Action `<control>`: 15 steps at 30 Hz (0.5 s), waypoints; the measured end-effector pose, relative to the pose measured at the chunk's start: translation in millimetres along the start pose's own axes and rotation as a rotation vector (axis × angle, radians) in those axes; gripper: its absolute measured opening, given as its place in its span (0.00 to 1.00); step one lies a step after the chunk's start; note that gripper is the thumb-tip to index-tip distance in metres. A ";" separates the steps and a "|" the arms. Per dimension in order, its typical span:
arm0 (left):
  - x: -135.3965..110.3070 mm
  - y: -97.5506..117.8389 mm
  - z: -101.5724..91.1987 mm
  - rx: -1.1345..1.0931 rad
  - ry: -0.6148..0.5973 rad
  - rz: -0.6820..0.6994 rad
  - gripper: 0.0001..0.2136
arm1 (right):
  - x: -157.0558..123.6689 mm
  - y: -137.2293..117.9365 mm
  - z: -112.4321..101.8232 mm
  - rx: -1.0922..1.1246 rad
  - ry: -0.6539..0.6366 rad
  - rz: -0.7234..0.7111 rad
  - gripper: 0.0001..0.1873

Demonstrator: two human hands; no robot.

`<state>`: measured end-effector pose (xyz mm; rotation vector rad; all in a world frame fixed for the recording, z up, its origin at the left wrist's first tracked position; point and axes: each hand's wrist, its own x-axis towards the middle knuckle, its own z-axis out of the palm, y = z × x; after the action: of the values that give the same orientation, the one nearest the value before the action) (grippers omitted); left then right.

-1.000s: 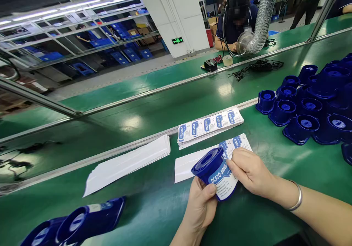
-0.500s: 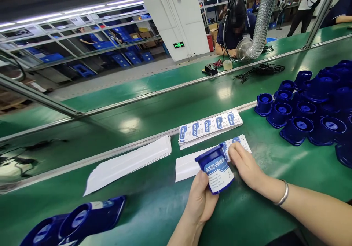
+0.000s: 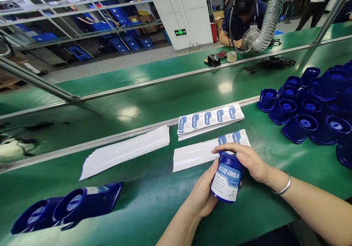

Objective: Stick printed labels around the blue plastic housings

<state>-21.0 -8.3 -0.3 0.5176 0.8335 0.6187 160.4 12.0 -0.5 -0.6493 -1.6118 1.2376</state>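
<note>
A blue plastic pump housing [image 3: 227, 176] with a white and blue label reading "DC52Q-5000L/H" is held above the green bench. My left hand [image 3: 205, 193] wraps its left side and underside, thumb up near the rim. Over the top and right side lies my right hand [image 3: 251, 161], its fingers bent against the housing; part of its grip is hidden. Just behind the hands a label strip [image 3: 196, 153] lies flat, bare on its left and with printed labels at its right end. Farther back is a stack of printed label sheets [image 3: 211, 119].
Blank white strips [image 3: 126, 149] are piled left of the label stack. Two blue housings [image 3: 77, 205] lie at the front left, and many more housings [image 3: 306, 123] crowd the right. A metal rail [image 3: 148, 76] crosses behind. Beyond it, a person [image 3: 244, 18] works beside a flexible duct [image 3: 271, 18].
The housing has turned more upright, its label now facing me. My right hand has moved from the housing's side, near the label strip, onto its top and right. The view has shifted slightly.
</note>
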 end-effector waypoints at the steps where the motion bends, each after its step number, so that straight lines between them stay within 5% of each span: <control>1: 0.5 -0.8 -0.9 0.009 -0.013 0.001 0.25 | -0.6 0.4 0.5 0.001 0.001 -0.021 0.25; 9: -0.8 0.4 -8.1 0.219 -0.083 0.122 0.23 | -3.7 2.3 10.5 -0.179 0.071 -0.134 0.21; 15: -5.2 11.2 -1.5 0.687 -0.056 0.313 0.22 | -10.0 3.9 17.9 -0.259 0.193 -0.034 0.22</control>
<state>-28.1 -3.5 8.7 1.3024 0.9133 0.5895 147.5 -2.5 -8.1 -0.8725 -1.6255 0.9183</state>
